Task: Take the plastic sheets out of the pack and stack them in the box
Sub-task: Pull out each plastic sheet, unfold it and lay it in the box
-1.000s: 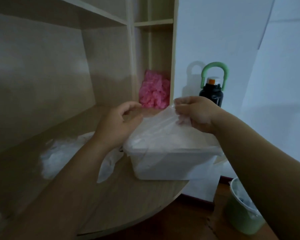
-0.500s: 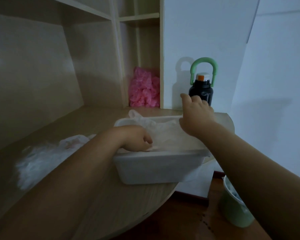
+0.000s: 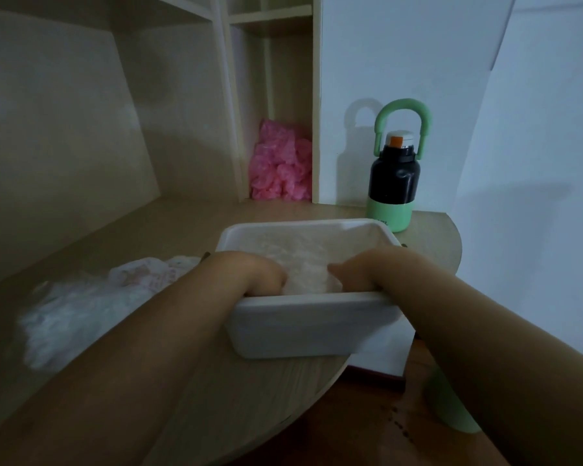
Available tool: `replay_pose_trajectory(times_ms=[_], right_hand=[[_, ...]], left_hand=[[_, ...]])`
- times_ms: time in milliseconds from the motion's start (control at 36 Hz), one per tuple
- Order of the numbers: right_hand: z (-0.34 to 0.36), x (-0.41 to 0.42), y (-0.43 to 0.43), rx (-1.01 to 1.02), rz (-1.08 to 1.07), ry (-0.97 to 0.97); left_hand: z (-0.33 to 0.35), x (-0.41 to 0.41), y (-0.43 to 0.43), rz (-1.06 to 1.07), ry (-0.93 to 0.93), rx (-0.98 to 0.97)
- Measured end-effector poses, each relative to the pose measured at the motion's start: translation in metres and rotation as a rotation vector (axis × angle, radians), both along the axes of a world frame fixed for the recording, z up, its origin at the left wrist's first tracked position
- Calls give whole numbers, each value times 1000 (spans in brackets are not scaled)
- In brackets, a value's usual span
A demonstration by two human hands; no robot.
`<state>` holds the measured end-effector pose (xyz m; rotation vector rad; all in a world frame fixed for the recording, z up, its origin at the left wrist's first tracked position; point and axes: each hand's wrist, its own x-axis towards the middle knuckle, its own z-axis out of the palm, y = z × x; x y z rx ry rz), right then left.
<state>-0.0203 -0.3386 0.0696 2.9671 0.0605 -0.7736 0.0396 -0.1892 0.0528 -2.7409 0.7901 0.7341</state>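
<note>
1. Reaching down into the white box (image 3: pixel 317 317), both hands rest on the plastic sheets (image 3: pixel 300 257). The sheets lie crumpled and translucent inside the box, spread from the near wall toward the far one.
2. The left hand (image 3: pixel 261 272) sits at the box's near-left corner, knuckles up. Its fingers dip below the near rim just beside a raised bunch of sheet. The wall hides them, so I cannot tell whether they grip the sheet or press it flat.
3. The right hand (image 3: pixel 355 269) sits at the near-right corner. One digit points left and touches the same bunch, but the rest are hidden, so its grip cannot be told either.
4. Both forearms come in from the lower corners of the view and converge on the box, with the bunch of sheet between the two hands.
5. The box stands near the rounded edge of the wooden tabletop (image 3: pixel 216 398). The pack (image 3: pixel 81 314), white and crinkled, lies on the tabletop left of the box, beyond the left forearm and apart from the fingers.
6. A black and green bottle (image 3: pixel 392 176) stands upright behind the box. A pink bundle (image 3: pixel 280 163) fills a shelf compartment, and a green bin (image 3: pixel 451 412) sits on the floor.
</note>
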Motion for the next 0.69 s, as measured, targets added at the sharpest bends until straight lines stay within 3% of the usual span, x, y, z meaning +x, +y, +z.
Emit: replay_pose_trajectory(times_ms=[139,278,500,583,694], right_hand=[[0,3,-5,146,-82,-171],[12,-3,1,218,-89,-505],[31,-26,80,617,44,-925],[27,-39,121,823,133,-989],[10,-57,169,1091,244,-926]], left_hand=[[10,-8,6,6,-96,-130],[36,-30,38,76,-182,-552],[45,-64,106,216,-365,-1142],[29,-72,138,257,-480,-1306],[-6,-81,178,413,-708,-1525]])
